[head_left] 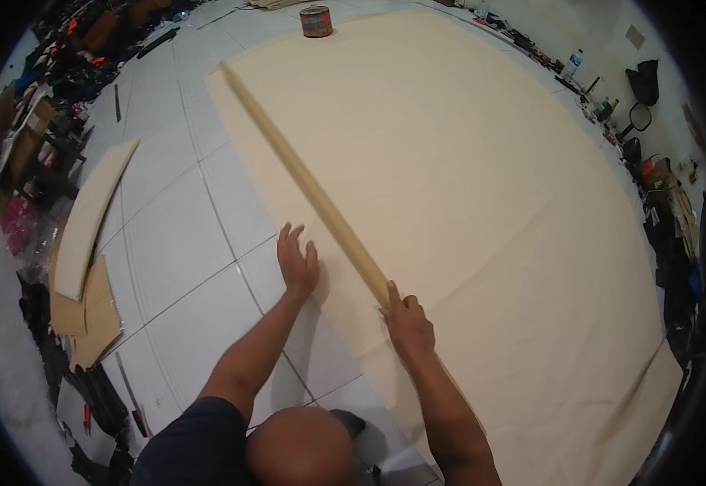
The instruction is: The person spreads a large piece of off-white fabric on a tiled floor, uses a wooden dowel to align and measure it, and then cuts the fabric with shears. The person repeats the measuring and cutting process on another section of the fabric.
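A large beige sheet (466, 146), perhaps fabric, is spread across the tiled floor. Along its left side lies a long, narrow tan strip (304, 182), running diagonally from the far left toward me. My right hand (409, 326) is closed around the strip's nearer part, thumb along the top. Part of the strip behind that hand is hidden by my forearm. To the left of the strip, my left hand (297, 263) is at the sheet's left edge, fingers apart and holding nothing. I cannot tell if it touches the sheet.
A red-brown tin can (316, 22) stands at the sheet's far edge. Left on the white tiles (166, 202) lie a cream curved panel (93, 223) and brown cardboard pieces (98, 316). Clutter lines both walls, including a plastic bottle (571, 64). My bent knee (300, 445) is close by.
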Demonstrator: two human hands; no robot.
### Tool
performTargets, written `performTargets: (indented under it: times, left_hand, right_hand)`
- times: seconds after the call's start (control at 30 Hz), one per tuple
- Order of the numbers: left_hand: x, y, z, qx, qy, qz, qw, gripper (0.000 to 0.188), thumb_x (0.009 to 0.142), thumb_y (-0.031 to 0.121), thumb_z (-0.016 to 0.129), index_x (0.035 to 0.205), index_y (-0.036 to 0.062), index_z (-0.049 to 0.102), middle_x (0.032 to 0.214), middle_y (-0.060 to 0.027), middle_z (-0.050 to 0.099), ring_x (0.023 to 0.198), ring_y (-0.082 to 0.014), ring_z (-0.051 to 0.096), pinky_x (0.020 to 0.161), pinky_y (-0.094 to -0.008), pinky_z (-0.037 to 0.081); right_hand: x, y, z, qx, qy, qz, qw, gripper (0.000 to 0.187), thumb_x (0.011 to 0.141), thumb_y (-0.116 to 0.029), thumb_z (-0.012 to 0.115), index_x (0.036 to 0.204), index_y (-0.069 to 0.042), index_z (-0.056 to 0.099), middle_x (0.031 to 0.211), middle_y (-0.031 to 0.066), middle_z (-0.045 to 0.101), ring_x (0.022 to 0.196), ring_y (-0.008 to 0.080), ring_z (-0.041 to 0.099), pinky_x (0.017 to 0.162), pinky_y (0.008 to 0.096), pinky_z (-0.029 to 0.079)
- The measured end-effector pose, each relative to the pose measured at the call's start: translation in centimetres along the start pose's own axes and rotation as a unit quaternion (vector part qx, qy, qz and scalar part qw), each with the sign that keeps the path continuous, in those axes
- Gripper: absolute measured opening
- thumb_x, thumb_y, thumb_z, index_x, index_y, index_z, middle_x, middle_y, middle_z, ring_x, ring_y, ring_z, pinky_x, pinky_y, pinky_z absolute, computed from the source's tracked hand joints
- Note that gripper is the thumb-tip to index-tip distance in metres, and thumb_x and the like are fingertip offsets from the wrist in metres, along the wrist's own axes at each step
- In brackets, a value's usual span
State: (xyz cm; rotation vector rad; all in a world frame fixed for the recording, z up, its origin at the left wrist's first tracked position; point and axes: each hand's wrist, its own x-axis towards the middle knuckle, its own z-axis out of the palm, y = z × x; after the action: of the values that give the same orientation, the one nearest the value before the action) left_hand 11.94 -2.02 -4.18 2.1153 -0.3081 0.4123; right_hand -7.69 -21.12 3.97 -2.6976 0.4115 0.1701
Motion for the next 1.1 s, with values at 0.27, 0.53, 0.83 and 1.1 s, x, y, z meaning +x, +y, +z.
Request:
performTargets:
  times: [0.27, 0.53, 0.83, 1.1]
  left_hand:
    - [11.2, 7.8, 17.0, 0.244, -0.191, 0.032, 0.95, 0.076, 0.095, 0.054, 0.044, 0.152, 0.0052, 0.029, 0.158, -0.0271, 0.019, 0.147, -0.0423, 0.014, 0.119, -0.055, 0.008]
    - [9.0, 9.1, 20.3, 0.292, -0.228, 0.031, 0.928, 0.083, 0.093, 0.06, 0.041, 0.154, 0.0057, 0.024, 0.159, -0.0266, 0.014, 0.149, -0.0408, 0.01, 0.12, -0.054, 0.003]
    - [10.0, 9.9, 19.6, 0.277, -0.224, 0.025, 0.934, 0.079, 0.091, 0.052, 0.052, 0.15, 0.0032, 0.033, 0.156, -0.0304, 0.019, 0.146, -0.0456, 0.016, 0.119, -0.0559, 0.009]
    - [11.0, 10.9, 19.4, 0.285, -0.263, -0.014, 0.922, 0.08, 0.088, 0.051, 0.056, 0.149, 0.0027, 0.035, 0.156, -0.0314, 0.019, 0.146, -0.0472, 0.016, 0.118, -0.0588, 0.009]
  right_hand:
    - [7.2, 11.0, -4.7, -0.107, 0.109, 0.166, 0.974, 0.054, 0.099, -0.034, 0.054, 0.149, -0.027, 0.036, 0.107, 0.0109, 0.053, 0.095, 0.0301, 0.055, 0.076, 0.0438, 0.057]
    - [0.1, 29.1, -9.0, -0.078, 0.171, 0.407, 0.894, 0.054, 0.101, -0.034, 0.049, 0.152, -0.022, 0.032, 0.11, 0.018, 0.053, 0.098, 0.0367, 0.058, 0.081, 0.0484, 0.053]
    - [6.6, 31.1, -12.3, -0.034, 0.205, 0.374, 0.904, 0.055, 0.102, -0.03, 0.047, 0.152, -0.016, 0.032, 0.108, 0.0199, 0.053, 0.096, 0.0371, 0.059, 0.083, 0.0466, 0.051]
    - [28.9, 21.7, -16.1, -0.034, 0.066, 0.203, 0.976, 0.054, 0.1, -0.035, 0.05, 0.151, -0.03, 0.033, 0.109, 0.0154, 0.053, 0.095, 0.0323, 0.06, 0.082, 0.0469, 0.054]
